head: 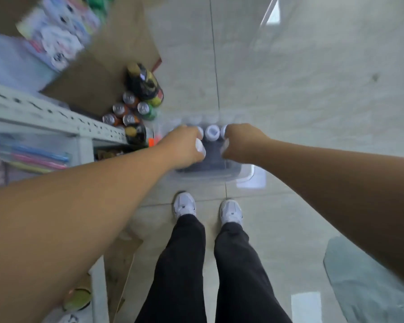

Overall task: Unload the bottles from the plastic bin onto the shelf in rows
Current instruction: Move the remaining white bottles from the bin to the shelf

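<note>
A clear plastic bin (240,174) stands on the floor just beyond my feet. Dark bottles with white caps (211,132) stand upright inside it. Both arms reach down into the bin. My left hand (184,148) is closed around a white-capped bottle (200,145) at the bin's left side. My right hand (240,143) is closed around another white-capped bottle (224,145) at the right side. The white metal shelf (44,113) runs along the left edge of the view. The picture is blurred, so the bottles' bodies are hard to make out.
Several drink cans (126,113) and dark bottles (145,82) stand on the floor beside the shelf's end, left of the bin. A cardboard box (98,73) lies behind them. My white shoes (184,205) stand close to the bin. Tiled floor stretches to the right.
</note>
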Action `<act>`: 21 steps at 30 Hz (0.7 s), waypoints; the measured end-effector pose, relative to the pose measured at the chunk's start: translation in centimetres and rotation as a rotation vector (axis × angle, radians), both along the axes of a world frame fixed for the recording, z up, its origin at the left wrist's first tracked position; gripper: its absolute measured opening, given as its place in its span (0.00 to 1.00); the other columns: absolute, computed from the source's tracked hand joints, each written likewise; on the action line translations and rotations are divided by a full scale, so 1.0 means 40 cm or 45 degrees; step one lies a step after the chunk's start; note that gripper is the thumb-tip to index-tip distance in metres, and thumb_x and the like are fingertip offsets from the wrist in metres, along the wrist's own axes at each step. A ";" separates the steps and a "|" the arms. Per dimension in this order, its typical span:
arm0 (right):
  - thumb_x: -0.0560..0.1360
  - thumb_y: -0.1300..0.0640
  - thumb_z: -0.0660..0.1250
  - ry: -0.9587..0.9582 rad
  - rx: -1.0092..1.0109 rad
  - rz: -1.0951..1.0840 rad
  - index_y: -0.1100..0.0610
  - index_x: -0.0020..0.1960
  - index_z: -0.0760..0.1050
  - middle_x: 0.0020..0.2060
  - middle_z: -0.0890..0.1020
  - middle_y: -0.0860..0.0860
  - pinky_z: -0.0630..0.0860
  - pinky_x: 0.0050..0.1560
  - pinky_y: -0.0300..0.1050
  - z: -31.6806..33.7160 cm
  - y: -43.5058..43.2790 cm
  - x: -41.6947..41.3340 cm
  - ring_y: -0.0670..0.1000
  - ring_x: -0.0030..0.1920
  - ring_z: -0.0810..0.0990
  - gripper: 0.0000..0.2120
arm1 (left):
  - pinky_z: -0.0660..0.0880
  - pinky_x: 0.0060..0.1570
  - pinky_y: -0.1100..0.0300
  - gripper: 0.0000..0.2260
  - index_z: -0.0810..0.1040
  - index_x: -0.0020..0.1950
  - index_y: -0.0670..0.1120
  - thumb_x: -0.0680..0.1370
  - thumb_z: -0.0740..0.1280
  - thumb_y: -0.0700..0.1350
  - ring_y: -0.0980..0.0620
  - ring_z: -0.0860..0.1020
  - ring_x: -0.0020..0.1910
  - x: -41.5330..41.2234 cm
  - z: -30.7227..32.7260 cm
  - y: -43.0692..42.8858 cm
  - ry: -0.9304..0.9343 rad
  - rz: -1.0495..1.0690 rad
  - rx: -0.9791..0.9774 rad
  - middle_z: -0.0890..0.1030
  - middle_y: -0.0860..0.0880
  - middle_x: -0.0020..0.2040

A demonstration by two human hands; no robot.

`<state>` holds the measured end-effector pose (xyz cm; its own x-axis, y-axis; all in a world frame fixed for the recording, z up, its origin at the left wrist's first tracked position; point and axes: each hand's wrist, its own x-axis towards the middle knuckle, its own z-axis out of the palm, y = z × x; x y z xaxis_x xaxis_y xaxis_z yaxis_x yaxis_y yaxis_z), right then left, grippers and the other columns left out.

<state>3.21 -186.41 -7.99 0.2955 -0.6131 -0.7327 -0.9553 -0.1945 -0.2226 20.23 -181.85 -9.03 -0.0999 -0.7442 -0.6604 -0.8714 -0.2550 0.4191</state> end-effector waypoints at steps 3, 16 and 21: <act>0.70 0.54 0.70 -0.012 -0.048 0.086 0.57 0.61 0.77 0.56 0.82 0.56 0.75 0.49 0.42 0.275 -0.081 -0.010 0.59 0.54 0.80 0.20 | 0.71 0.39 0.57 0.12 0.81 0.51 0.45 0.70 0.71 0.48 0.44 0.78 0.46 0.015 0.274 -0.100 -0.029 -0.145 -0.015 0.81 0.45 0.46; 0.70 0.57 0.76 -0.250 -0.443 0.202 0.59 0.57 0.83 0.51 0.83 0.57 0.82 0.31 0.39 1.475 -0.282 0.061 0.49 0.38 0.82 0.16 | 0.84 0.47 0.51 0.15 0.85 0.49 0.45 0.67 0.75 0.52 0.51 0.86 0.41 0.123 1.509 -0.239 -0.121 -0.141 -0.374 0.87 0.46 0.43; 0.70 0.54 0.77 -0.420 -0.668 0.367 0.56 0.54 0.84 0.47 0.84 0.52 0.81 0.35 0.39 1.766 -0.194 0.113 0.47 0.39 0.83 0.14 | 0.83 0.46 0.55 0.13 0.86 0.50 0.49 0.68 0.74 0.52 0.50 0.86 0.43 0.141 1.785 -0.032 -0.323 -0.007 -0.583 0.87 0.48 0.44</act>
<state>7.73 -194.18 62.66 0.6573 -0.7256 -0.2036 -0.7474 -0.5926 -0.3004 25.89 -183.14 62.37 0.0164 -0.9624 -0.2712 -0.9607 -0.0904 0.2626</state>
